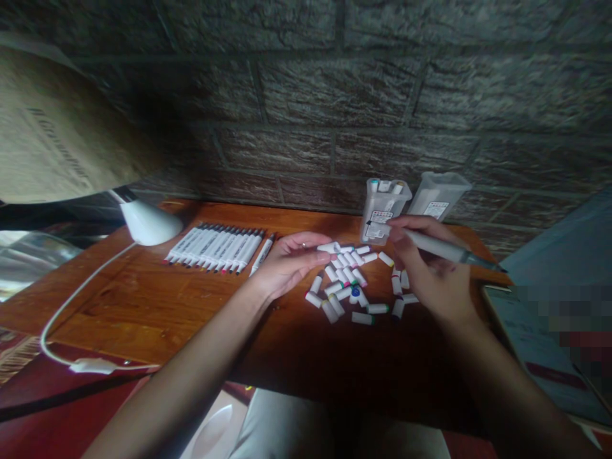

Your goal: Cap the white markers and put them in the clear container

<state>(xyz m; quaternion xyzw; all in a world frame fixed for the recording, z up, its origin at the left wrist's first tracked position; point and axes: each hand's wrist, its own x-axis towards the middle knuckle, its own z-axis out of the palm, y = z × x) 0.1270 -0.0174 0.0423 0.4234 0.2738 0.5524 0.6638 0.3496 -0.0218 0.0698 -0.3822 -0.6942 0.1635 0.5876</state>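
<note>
Between the thumb and fingers of my left hand point(289, 262) is a white marker cap point(329, 247). My right hand point(433, 274) grips a white marker point(437, 246) with a dark end pointing right; its bare nib points left, apart from the cap. Loose marker caps point(344, 275), white with coloured ends, lie scattered on the table below and between my hands. To the left, several uncapped-looking markers point(215, 248) lie side by side in a row, and a single marker point(262, 254) lies just right of them, by my left wrist.
Two clear plastic boxes stand at the back: one box point(375, 220) holds a few markers, the other box point(444, 185) is behind my right hand. A lamp base point(146, 220) with a white cord point(71, 296) stands left. A brick wall point(296, 108) rises behind the wooden table point(124, 306).
</note>
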